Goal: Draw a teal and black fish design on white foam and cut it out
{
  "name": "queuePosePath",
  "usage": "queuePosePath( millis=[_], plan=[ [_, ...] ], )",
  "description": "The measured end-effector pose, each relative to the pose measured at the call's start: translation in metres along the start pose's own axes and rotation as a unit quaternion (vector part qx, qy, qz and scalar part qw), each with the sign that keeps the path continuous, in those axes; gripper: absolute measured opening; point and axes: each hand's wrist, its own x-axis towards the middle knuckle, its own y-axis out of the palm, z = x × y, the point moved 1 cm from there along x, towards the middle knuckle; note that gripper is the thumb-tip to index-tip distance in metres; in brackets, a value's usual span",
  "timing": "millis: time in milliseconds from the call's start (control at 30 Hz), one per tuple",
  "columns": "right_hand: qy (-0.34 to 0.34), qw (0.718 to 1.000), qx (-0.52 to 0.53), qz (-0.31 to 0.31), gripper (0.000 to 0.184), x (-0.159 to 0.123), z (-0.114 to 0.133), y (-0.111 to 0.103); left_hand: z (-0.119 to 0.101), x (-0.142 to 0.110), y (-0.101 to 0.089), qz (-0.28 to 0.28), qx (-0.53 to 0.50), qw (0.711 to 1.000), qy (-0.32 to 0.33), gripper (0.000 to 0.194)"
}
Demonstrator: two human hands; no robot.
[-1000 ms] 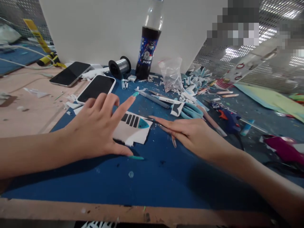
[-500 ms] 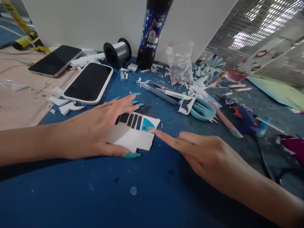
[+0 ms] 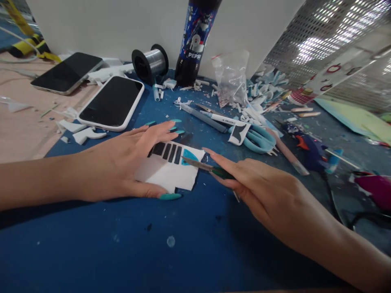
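My left hand (image 3: 122, 162) lies flat with its fingers apart, pressing on a white sheet piece (image 3: 165, 175). Along the sheet's upper part run several black bars (image 3: 171, 153) and a blue fin-like shape (image 3: 190, 156) at the right end. My right hand (image 3: 253, 179) is closed around a slim tool with a pointed metal blade (image 3: 198, 164) and a dark green handle; its exact kind is unclear. The blade's tip is at the blue shape. My fingers cover part of the handle and the sheet's left side.
Two phones (image 3: 112, 101) and a wire spool (image 3: 150, 63) lie at the back left. Behind stands a Pepsi bottle (image 3: 195, 44), with a clear plastic bag (image 3: 231, 77) beside it. Blue-handled scissors (image 3: 259, 138), white scraps (image 3: 265, 87) and a glue gun (image 3: 313, 152) lie to the right.
My right index fingertip has lifted off the blue shape and moved slightly up. The pointed tool has come into view in my right hand, its tip now at that shape.
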Motion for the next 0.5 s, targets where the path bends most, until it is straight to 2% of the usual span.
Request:
queuePosePath(
  millis=[133, 233, 367, 433, 500],
  plan=[
    [-0.019, 0.999, -0.025, -0.013, 0.041, 0.002, 0.002, -0.002, 0.000, 0.001, 0.001, 0.002, -0.011, 1.000, -0.006, 0.102],
    [-0.011, 1.000, -0.005, -0.012, 0.038, -0.004, -0.002, 0.002, 0.000, 0.001, 0.001, 0.008, -0.014, 1.000, -0.015, 0.105],
    [0.013, 0.998, 0.029, -0.061, 0.061, -0.015, -0.008, 0.007, -0.002, 0.002, -0.002, 0.016, -0.011, 1.000, -0.010, 0.106],
    [0.020, 0.999, 0.013, -0.041, 0.068, -0.018, -0.008, 0.007, -0.003, 0.002, -0.004, 0.028, -0.013, 0.999, -0.020, 0.109],
    [0.015, 1.000, -0.009, 0.004, 0.073, -0.018, -0.006, 0.006, -0.005, 0.003, -0.005, 0.037, -0.015, 0.999, -0.032, 0.111]
  ],
)
